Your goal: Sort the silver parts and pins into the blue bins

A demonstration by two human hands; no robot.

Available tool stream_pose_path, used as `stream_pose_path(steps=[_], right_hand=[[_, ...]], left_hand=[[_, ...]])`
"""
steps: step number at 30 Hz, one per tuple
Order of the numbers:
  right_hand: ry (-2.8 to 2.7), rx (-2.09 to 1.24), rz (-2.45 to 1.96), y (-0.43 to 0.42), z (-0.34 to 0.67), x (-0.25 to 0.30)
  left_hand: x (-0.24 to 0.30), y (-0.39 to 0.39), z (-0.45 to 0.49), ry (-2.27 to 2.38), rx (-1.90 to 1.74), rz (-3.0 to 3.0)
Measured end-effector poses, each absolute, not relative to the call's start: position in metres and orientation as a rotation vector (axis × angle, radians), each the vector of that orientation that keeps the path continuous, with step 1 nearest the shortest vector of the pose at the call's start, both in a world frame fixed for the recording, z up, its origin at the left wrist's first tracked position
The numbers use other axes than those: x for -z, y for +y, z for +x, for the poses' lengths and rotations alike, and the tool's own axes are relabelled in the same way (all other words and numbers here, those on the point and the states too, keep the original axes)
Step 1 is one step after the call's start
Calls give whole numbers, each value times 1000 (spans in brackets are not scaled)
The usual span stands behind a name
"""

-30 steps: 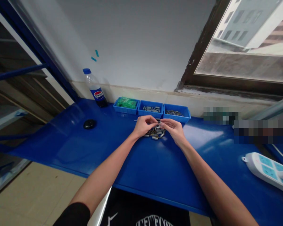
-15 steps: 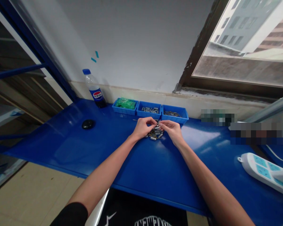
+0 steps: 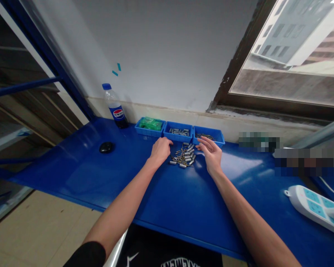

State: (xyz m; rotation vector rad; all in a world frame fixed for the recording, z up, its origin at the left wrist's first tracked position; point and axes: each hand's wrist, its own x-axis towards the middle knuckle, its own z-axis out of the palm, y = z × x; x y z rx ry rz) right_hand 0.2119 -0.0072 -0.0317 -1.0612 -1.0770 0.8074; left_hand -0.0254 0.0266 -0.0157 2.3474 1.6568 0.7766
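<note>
A loose pile of small metal cylinders and thin pins lies on the blue table, between my two hands. My left hand rests left of the pile, close to the front of the middle blue tray. Its fingers are curled in, and whatever they hold is hidden. My right hand sits right of the pile with its fingers spread and nothing in them, the fingertips near the front edge of the right blue tray, which holds dark pins. The middle tray holds silver cylinders.
A third blue tray with green parts stands to the left of the other two. A cola bottle stands against the wall, and a black round object lies on the left. A white power strip lies at the right, under the window.
My hands were pinched together over the pile; they have since parted. The left has moved toward the middle tray, and the right has opened and moved toward the right tray.
</note>
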Motion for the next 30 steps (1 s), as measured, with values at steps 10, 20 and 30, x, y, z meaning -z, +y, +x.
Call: stream_pose_path(steps=[10, 20, 30], right_hand=[[-1109, -832, -1080, -6, 213, 32], [-1288, -759, -1114, -12, 207, 29], [-1492, -822, -1078, -13, 202, 26]], left_hand=[[19, 24, -9, 1422, -823, 2474], [6, 7, 17, 1137, -1474, 1949], [15, 16, 24, 995, -1467, 1385]])
